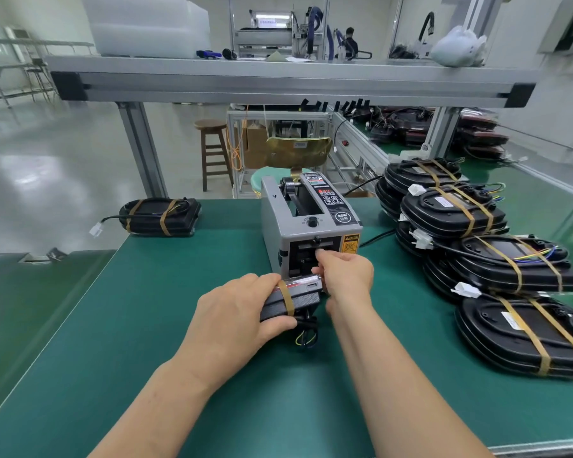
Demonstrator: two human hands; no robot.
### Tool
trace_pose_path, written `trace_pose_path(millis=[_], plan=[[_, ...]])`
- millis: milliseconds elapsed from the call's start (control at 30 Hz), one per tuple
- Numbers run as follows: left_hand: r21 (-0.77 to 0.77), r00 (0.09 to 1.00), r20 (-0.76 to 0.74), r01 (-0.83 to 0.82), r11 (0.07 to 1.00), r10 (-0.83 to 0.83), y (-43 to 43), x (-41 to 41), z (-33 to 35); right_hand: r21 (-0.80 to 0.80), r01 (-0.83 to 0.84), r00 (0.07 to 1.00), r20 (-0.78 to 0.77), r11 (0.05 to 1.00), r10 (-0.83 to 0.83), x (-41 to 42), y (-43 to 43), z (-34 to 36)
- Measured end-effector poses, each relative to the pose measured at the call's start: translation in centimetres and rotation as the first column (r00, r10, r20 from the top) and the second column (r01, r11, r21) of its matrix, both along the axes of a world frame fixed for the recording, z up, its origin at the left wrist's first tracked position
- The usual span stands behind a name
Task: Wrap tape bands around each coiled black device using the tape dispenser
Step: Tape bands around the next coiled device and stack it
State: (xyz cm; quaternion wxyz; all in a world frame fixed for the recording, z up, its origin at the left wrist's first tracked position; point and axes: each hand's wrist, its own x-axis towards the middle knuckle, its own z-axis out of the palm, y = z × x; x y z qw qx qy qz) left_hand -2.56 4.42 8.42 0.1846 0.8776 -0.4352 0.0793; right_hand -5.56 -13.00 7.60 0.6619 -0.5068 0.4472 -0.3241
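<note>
Beside taped stacks (450,213), left fingers (262,281) grip device (300,300); right fingers (322,257), hold unclear, at dispenser (278,219).

Wide green mat (119,325) offers open passage on the left and along the near edge. A grey tape dispenser (308,226) blocks the centre; the left hand (235,312), gripping a black device (300,300), and right hand (344,272) fill the space before it. Stacked banded devices (450,216) crowd the right

Quick count from my end: one tape dispenser (311,226) right behind the grip, one black device (291,300) in it wearing one tape band (286,297), one two-band device (159,214) far off left, and I make it at least six more in the stack (497,256) off right.
</note>
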Motion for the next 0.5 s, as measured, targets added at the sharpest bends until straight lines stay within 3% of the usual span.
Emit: trace_pose_path(millis=[167,300,500], plan=[[-0.027,1.000,0.010,0.024,0.999,-0.024,0.0,-0.3,0.1,-0.041,0.015,1.000,0.000,0.999,-0.015,0.0,0.4,-0.1],[-0.124,0.990,0.044,0.142,0.982,-0.137,0.4,-0.4,0.5,-0.033,-0.025,0.989,0.146,0.999,0.029,-1.8,0.7,0.4],[-0.157,0.982,0.083,0.181,0.971,-0.170,0.1,-0.4,0.3,0.070,-0.253,0.919,0.328,0.965,0.217,-5.6,2.3,1.2]])
